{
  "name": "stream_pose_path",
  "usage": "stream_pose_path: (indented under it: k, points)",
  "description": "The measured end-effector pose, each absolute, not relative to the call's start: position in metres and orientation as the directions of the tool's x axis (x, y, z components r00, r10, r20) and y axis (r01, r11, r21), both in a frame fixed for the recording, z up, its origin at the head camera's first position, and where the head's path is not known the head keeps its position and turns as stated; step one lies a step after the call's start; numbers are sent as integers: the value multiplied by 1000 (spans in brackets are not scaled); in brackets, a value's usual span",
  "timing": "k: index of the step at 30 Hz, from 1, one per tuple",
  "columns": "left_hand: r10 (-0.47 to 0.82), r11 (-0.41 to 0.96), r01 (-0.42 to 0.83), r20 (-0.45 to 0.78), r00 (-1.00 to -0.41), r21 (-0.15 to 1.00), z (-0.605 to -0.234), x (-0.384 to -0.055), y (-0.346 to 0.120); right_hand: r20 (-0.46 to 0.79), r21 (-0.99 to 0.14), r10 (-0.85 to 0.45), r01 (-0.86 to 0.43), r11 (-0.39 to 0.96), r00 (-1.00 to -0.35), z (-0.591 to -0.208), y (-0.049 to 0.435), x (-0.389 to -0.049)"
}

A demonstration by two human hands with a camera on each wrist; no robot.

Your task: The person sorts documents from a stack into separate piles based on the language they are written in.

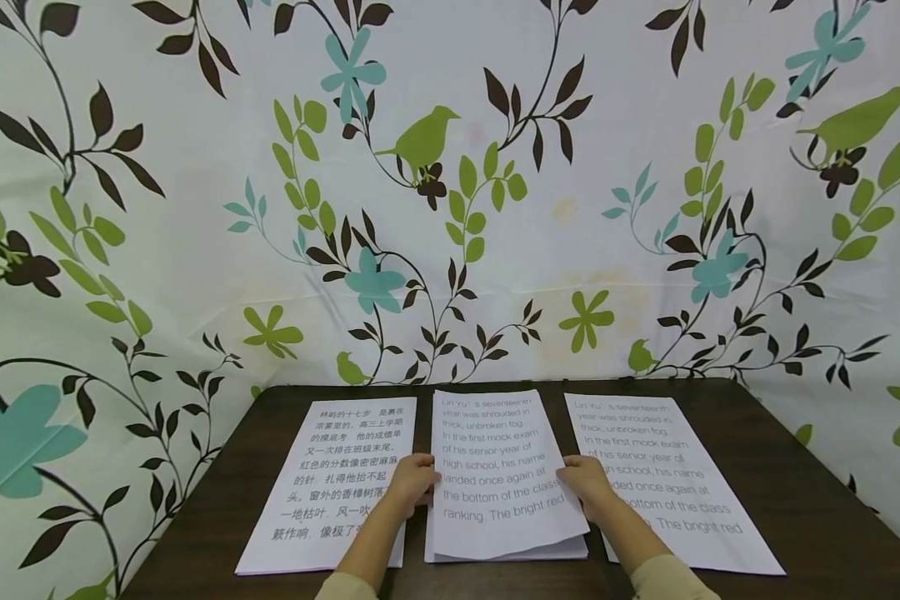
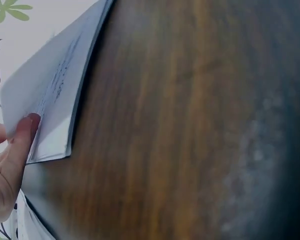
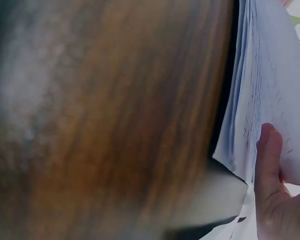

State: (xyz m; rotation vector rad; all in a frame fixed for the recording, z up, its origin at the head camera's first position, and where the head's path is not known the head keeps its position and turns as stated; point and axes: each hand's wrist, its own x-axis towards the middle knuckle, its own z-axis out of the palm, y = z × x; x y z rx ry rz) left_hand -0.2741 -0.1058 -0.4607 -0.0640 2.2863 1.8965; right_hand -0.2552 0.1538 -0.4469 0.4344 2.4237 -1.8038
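A sheet of paper (image 1: 495, 492) printed with English text lies slightly raised and skewed over the middle stack of paper (image 1: 570, 550). My left hand (image 1: 412, 485) pinches its left edge, and my right hand (image 1: 588, 485) pinches its right edge. From the left wrist, the left hand (image 2: 7, 172) has a finger reaching under the lifted paper, above the lower sheets (image 2: 57, 142). The right wrist view shows the right hand (image 3: 277, 190) at the opposite edge, a finger below the curved sheet (image 3: 285, 95); lower sheets (image 3: 235, 130) fan apart there.
A stack with Chinese text (image 1: 330, 492) lies on the left, partly behind the left forearm. On the right lies another English-text stack (image 1: 667, 475), partly covered by the right forearm. All rest on a dark wooden table (image 1: 202, 517), against a patterned cloth (image 1: 195, 292) behind it.
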Motion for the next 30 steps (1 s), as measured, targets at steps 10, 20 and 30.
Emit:
stream_pose_path:
  k: [10, 20, 30]
  points:
    - [61, 223, -112, -128, -990, 968, -459, -276, -97, -196, -892, 197, 258, 370, -961, -443, 159, -255]
    - [56, 167, -123, -134, -989, 978, -440, -280, -79, -181, -890, 225, 257, 377, -957, -426, 177, -256]
    - [85, 155, -105, -119, -989, 982, -424, -285, -46, -119, -896, 254, 215, 390, -960, -413, 211, -252]
